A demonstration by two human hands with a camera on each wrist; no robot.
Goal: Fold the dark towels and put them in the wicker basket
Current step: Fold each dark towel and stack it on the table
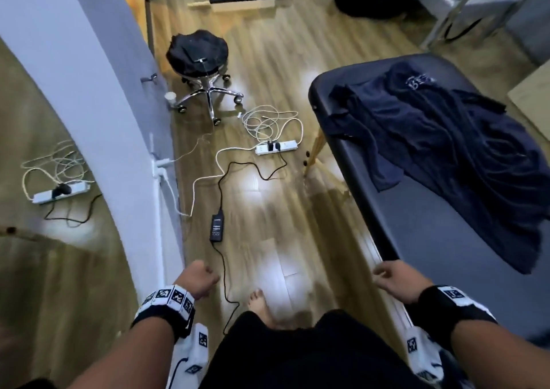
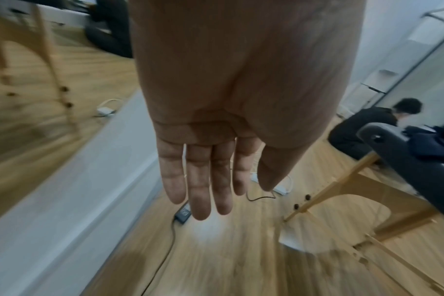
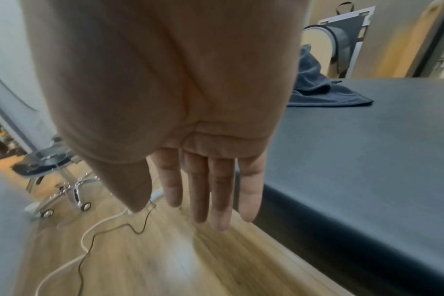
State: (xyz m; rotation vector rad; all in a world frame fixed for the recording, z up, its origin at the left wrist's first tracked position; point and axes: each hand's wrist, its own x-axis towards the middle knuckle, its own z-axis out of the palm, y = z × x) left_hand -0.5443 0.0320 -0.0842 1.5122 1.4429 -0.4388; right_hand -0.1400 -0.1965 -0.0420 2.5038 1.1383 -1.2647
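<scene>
A crumpled dark blue towel (image 1: 464,156) lies spread on the dark padded table (image 1: 440,240) at the right; part of it shows as a towel (image 3: 317,88) in the right wrist view. My left hand (image 1: 199,281) hangs over the floor beside the white wall, holding nothing, its fingers (image 2: 200,180) straight and relaxed. My right hand (image 1: 393,281) hovers at the table's near left edge, empty, with its fingers (image 3: 221,192) straight. No wicker basket is in view.
A black rolling stool (image 1: 199,61) with chrome legs stands ahead. Power strips (image 1: 276,147) and cables, and a black power adapter (image 1: 216,228), lie on the wood floor. A mirrored wall (image 1: 44,180) runs on the left. A seated person (image 2: 363,128) is beyond the table.
</scene>
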